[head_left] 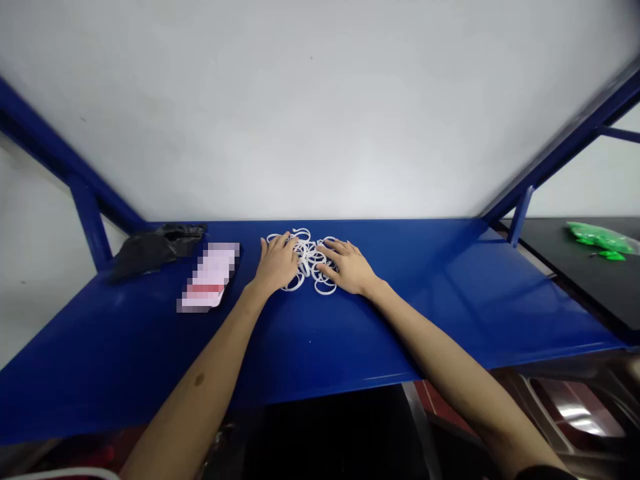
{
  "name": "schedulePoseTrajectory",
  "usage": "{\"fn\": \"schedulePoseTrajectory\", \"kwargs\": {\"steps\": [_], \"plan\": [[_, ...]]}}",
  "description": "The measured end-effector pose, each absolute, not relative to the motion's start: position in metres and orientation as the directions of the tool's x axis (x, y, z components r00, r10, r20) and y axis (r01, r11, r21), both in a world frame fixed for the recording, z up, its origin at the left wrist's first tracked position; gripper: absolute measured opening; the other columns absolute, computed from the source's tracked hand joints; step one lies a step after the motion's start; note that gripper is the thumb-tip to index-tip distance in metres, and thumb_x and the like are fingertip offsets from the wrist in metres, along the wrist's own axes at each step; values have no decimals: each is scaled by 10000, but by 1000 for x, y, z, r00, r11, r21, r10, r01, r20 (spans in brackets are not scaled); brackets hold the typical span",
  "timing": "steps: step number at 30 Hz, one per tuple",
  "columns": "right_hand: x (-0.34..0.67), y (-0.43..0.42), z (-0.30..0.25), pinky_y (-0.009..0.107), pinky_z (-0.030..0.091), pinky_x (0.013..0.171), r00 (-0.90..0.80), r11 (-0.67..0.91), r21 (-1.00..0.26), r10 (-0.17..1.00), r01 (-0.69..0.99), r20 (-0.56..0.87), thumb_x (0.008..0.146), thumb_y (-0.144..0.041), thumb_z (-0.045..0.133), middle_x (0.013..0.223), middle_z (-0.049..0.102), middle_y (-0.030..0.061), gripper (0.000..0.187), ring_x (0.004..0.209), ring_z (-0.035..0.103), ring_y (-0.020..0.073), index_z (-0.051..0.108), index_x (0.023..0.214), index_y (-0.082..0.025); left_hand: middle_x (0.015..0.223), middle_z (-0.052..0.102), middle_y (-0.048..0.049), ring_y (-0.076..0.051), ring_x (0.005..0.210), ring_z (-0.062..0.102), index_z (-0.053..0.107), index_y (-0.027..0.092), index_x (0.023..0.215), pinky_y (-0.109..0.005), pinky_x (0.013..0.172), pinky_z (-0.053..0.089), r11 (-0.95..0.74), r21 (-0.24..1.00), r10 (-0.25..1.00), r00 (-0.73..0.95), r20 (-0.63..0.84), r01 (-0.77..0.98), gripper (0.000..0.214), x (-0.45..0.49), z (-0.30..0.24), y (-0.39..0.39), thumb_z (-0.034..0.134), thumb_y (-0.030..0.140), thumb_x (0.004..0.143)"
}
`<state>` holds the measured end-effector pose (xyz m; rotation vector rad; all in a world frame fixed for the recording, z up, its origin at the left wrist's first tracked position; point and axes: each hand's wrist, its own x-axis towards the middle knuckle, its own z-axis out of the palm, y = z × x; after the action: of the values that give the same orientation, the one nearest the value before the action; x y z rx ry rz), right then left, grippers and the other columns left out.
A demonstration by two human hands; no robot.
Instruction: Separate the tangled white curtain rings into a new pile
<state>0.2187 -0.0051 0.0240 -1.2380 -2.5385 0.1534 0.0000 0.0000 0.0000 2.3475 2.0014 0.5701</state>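
A pile of white rings is seen lying on a blue bench, toward its far edge and close to a white wall. The rings are thin, loose and tangled over one another.

The left hand is laid palm down on the left side of the pile, with its fingertips resting on the rings. The right hand is laid palm down on the right side of the pile, its fingers pointed in toward the middle. The two hands are set just beside each other, with rings showing between them and below them. The grip of each hand appears slack, the fingers stretched out and spread rather than closed; whether a single ring is pinched under a fingertip cannot be told at this size.

To the left of the pile, a flat packet, blurred out, is lying on the bench. Further left of the pile, a crumpled black bag is lying beside a blue frame post. Well to the right of the pile, past the end of the bench, bright green pieces are lying on a dark surface.
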Motion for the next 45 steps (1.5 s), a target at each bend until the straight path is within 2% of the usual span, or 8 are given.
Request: {"fn": "schedulePoseTrajectory", "kwargs": {"steps": [7,13,18,21,26,31,38,45], "plan": [[229,1,18,561,320,1174,-510,580,-222,806,784,301,997,-426,500,1530,463,141,440,1422,418,325,612,1375,-231,1603,364,-158,-385,1487,310,374,169,1526,-714,1187,139,-178,294,969,116,217,939,555,-1,4,-2,315,295,988],[231,0,22,614,239,1201,-473,567,-317,817,760,330,970,-447,527,1489,516,102,448,1412,430,307,609,1366,-252,1534,464,-175,-333,1431,419,328,186,1548,-619,1198,256,-249,421,912,66,404,872,559,4,5,-1,297,396,1031],[227,-3,24,645,113,1225,-582,650,-205,752,732,310,940,-691,461,1599,393,75,711,1514,239,360,435,1522,-284,1623,342,-111,-349,1503,292,342,264,1549,-651,1201,188,-357,256,898,255,358,898,598,7,1,-6,270,552,1029],[223,-3,23,638,135,1223,-620,656,-161,752,737,226,952,-730,369,1601,386,95,765,1514,238,375,377,1557,-261,1643,295,-111,-365,1522,234,310,252,1569,-659,1205,142,-320,188,930,270,251,928,669,5,-2,-8,248,617,1012],[227,1,23,589,203,1224,-560,587,-156,808,795,184,954,-747,309,1608,365,115,807,1502,272,379,363,1567,-224,1642,283,-140,-384,1515,243,273,226,1584,-659,1207,137,-256,187,953,214,216,949,725,3,1,-8,248,649,996],[230,4,17,596,146,1232,-498,532,-157,841,832,212,926,-787,304,1619,340,137,866,1509,238,401,346,1575,-216,1647,257,-159,-426,1513,218,143,222,1612,-739,1170,82,-211,213,956,156,250,954,803,7,7,-10,299,681,971],[218,5,15,620,75,1229,-493,524,-264,852,810,178,975,-734,197,1640,292,133,803,1531,185,372,323,1582,-224,1652,260,-120,-376,1530,201,320,207,1570,-686,1204,119,-261,128,959,241,150,957,707,20,9,-17,191,617,1009],[229,2,44,580,104,1249,-491,576,-323,814,751,309,1004,-677,181,1626,342,81,734,1536,203,312,374,1557,-235,1610,367,-114,-304,1508,290,349,199,1546,-609,1235,136,-332,284,921,243,305,900,715,21,5,-11,188,642,1010]]}}
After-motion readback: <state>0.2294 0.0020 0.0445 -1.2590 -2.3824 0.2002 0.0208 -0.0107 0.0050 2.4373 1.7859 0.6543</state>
